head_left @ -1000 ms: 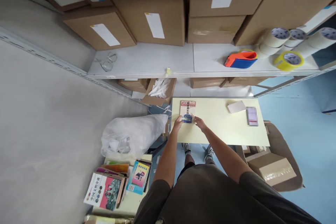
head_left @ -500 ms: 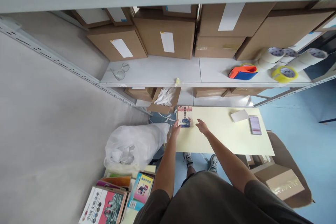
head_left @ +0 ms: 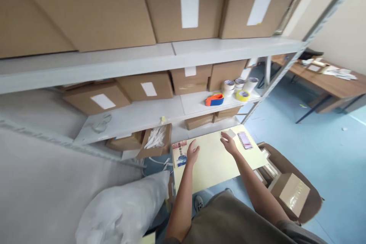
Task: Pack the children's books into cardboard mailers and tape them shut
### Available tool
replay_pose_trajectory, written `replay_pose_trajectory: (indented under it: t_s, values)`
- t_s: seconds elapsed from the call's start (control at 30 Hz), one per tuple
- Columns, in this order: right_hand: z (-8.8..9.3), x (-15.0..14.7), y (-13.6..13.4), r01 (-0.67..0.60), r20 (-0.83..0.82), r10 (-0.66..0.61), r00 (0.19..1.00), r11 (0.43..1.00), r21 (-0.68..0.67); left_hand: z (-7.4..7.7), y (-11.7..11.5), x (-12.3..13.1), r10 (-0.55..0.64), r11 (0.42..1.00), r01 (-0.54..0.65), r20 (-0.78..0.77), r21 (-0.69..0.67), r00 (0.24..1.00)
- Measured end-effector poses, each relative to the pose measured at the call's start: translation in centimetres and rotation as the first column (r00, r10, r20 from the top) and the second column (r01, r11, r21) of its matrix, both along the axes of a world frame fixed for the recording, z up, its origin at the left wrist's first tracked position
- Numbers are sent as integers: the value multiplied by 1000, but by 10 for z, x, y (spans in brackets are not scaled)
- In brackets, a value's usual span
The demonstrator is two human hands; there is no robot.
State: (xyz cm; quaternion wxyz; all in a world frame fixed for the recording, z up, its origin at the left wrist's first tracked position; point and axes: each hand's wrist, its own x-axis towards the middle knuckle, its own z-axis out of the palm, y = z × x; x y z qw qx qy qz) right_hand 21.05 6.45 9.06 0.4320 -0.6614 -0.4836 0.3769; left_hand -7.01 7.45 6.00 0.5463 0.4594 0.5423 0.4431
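Note:
A book [head_left: 178,155] with a pinkish top and a blue picture lies at the left end of the pale yellow table [head_left: 210,162]. Just right of it, my left hand [head_left: 193,153] hovers with thumb and fingers apart, holding nothing. My right hand [head_left: 228,143] reaches over the far side of the table, fingers spread and nothing in them. Right beside its fingertips lies a small white flat block [head_left: 231,133]; whether they touch, I cannot tell. Farther right is a purple-pink item [head_left: 245,140], blurred out.
A shelf [head_left: 137,112] behind the table carries cardboard boxes [head_left: 143,87], glasses [head_left: 103,124], an orange-blue tape dispenser [head_left: 214,100] and tape rolls [head_left: 242,95]. Below is an open box of white strips [head_left: 156,137]. A white sack [head_left: 122,209] stands left, a taped carton [head_left: 290,194] right.
My left hand has left the book's edge and moved right of it. The right hand has moved right, toward the white block. My view has swung up and to the right.

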Motion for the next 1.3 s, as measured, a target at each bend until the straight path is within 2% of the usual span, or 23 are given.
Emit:
replay_pose_trajectory:
  t_s: [0.13, 0.3, 0.43, 0.53, 0.67, 0.73, 0.8, 0.87, 0.93, 1.1, 1.2, 1.3]
  values:
    - [26, 46, -4, 72, -6, -72, 997, 995, 72, 31, 21, 61, -117, 987, 122, -47, 101, 992]
    - [36, 96, 15, 70, -11, -69, 998, 990, 122, 67, 43, 123, -159, 954, 189, -139, 235, 977]
    - [44, 114, 66, -26, 56, 17, 998, 986, 165, 88, 58, 153, -126, 942, 178, -193, 285, 973]
    - [69, 114, 126, -205, 175, 169, 970, 956, 212, 97, 66, 165, -50, 953, 111, -216, 282, 975]
    - [116, 98, 211, -397, 421, 263, 868, 877, 271, 104, 67, 169, 65, 961, 3, -238, 276, 969]
    - [133, 88, 245, -441, 533, 265, 803, 866, 235, 103, 62, 167, 117, 957, -42, -252, 286, 961]
    - [140, 79, 268, -464, 630, 284, 722, 875, 137, 101, 53, 161, 167, 954, -89, -264, 286, 950]
    - [139, 73, 280, -467, 701, 307, 644, 883, 42, 96, 43, 151, 205, 954, -129, -272, 271, 940]
    - [134, 71, 286, -470, 735, 309, 604, 883, 14, 92, 32, 138, 239, 952, -168, -280, 255, 930]
    - [134, 71, 281, -513, 694, 332, 639, 856, 63, 91, 14, 111, 306, 938, -237, -287, 252, 908]
    - [143, 73, 262, -533, 735, 322, 597, 843, 63, 96, 8, 99, 292, 938, -218, -277, 270, 915]
    - [149, 76, 226, -544, 823, 248, 512, 835, 86, 98, 4, 85, 263, 941, -184, -271, 286, 926]
